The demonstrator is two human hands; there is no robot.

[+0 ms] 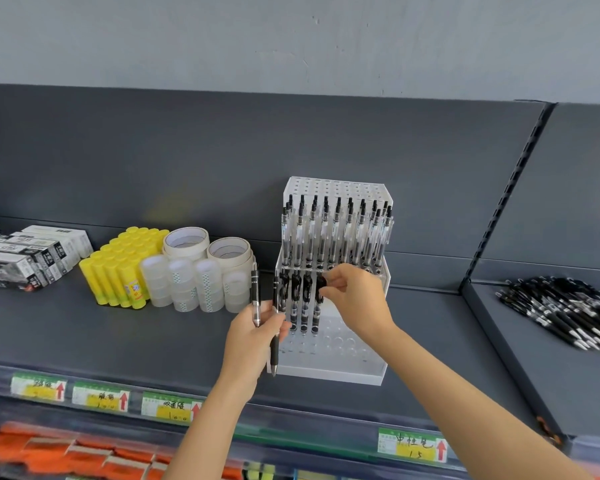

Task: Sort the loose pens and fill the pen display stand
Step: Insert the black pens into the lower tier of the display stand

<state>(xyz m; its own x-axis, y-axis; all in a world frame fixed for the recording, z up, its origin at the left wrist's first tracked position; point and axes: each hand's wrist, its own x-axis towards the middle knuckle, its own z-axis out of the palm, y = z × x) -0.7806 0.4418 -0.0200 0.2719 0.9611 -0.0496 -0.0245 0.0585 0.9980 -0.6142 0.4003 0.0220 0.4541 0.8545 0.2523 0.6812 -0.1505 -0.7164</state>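
Dark grey shelving [125, 323] backed by a pale wall fills the head view, with the white pen display stand [329, 370] standing upright at the middle of the shelf. Its upper tier is packed with clear-barrelled pens [336, 233], tips down in the holes so they stay upright. The lower tier holds only a short row of black pens at its left, with bare holes to the right.

My right hand [355, 296] pinches the top of a black pen [318, 299] at the end of that row, apparently seating it in its hole. My left hand [253, 337] is closed round two spare pens [265, 306] beside the stand, kept ready (probably the next to go in). The loose pens [565, 313] lie in a black heap on the neighbouring shelf section to the right, well apart from the stand.

Yellow glue sticks [118, 268], tape rolls [201, 268] and printed boxes [28, 258] stand to the left. Price labels [168, 407] on the shelf edge carry red arrows and handwriting; one seems to read "1.5", the rest is too blurred.
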